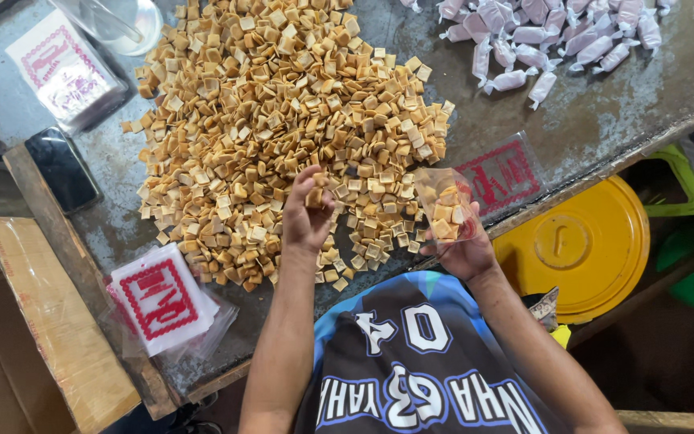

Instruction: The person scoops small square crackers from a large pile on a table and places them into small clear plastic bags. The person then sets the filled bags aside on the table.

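Crackers, small and square, lie in a big heap on the metal table, just past the fingertips. The left hand has its fingers curled tight on a bunch of them. The right hand pinches a small clear bag, mouth up, so crackers stay inside. The bag is partly full.

A small clear bag, partly filled with tan squares, sits in the right hand. Stacks of clear bags with red-and-white labels lie at near left, far left and right edge (flat). A dark phone lies screen-up; wrapped pale-pink packets are heaped at far right.
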